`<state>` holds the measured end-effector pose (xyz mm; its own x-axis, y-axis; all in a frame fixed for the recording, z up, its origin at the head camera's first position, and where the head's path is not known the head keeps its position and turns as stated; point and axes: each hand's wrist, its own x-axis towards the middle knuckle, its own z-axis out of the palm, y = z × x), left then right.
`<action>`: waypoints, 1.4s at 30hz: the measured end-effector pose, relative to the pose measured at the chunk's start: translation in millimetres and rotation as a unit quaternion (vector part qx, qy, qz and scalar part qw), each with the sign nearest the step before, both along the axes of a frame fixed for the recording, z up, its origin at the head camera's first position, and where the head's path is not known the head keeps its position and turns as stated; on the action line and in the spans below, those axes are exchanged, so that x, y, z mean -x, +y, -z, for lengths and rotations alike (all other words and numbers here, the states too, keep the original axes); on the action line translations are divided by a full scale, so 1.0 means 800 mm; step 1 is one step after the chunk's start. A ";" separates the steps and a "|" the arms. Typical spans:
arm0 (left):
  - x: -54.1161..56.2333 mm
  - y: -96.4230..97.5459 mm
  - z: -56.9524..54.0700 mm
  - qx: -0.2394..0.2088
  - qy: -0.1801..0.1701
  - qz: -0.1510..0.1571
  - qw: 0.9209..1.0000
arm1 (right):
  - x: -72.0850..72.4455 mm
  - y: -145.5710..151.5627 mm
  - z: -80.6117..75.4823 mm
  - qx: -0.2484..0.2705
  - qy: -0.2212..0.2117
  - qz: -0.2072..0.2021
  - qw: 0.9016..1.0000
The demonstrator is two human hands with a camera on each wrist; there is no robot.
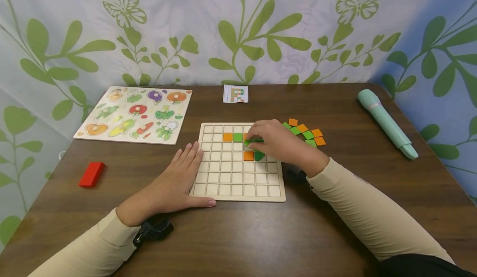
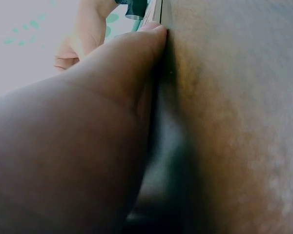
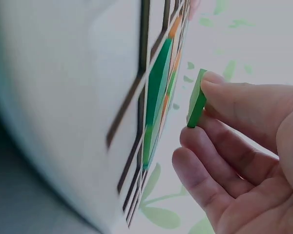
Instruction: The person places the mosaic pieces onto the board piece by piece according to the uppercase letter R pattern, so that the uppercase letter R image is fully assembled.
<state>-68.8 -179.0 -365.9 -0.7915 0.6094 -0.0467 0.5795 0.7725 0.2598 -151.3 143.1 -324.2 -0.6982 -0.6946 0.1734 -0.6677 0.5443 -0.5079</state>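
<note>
A square wooden grid board [image 1: 220, 177] lies on the table in the head view. My left hand [image 1: 175, 181] rests at its left edge, fingers straight, thumb along the near corner. Over the upper right part of the board is my right hand [image 1: 283, 142]. In the right wrist view it pinches a green square tile [image 3: 197, 100] between thumb and fingers, held off the board. Set in the grid are an orange tile [image 1: 227, 137], a green tile [image 1: 237, 137], another orange tile [image 1: 248, 156] and a dark green rounded piece [image 1: 259, 156]. The right hand partly hides other pieces.
Several loose orange and green tiles [image 1: 308, 135] lie right of the board. A vegetable puzzle board [image 1: 152, 115] is at back left, a small pattern card [image 1: 235, 94] at back centre. A red block [image 1: 91, 174] sits at left, a mint-green microphone-shaped object [image 1: 387, 121] at right.
</note>
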 end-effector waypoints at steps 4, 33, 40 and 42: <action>0.001 0.000 0.001 0.000 -0.001 0.003 1.000 | -0.003 -0.009 0.000 -0.006 0.002 -0.015 1.000; 0.001 -0.001 -0.002 0.006 -0.003 0.002 1.000 | -0.009 -0.042 0.000 -0.022 -0.038 -0.049 0.998; 0.000 -0.001 -0.001 0.003 0.007 0.005 1.000 | -0.007 -0.048 0.000 -0.040 -0.039 -0.041 0.998; 0.000 -0.001 -0.001 0.003 0.008 0.005 1.000 | -0.007 -0.049 0.001 -0.043 -0.040 -0.038 0.998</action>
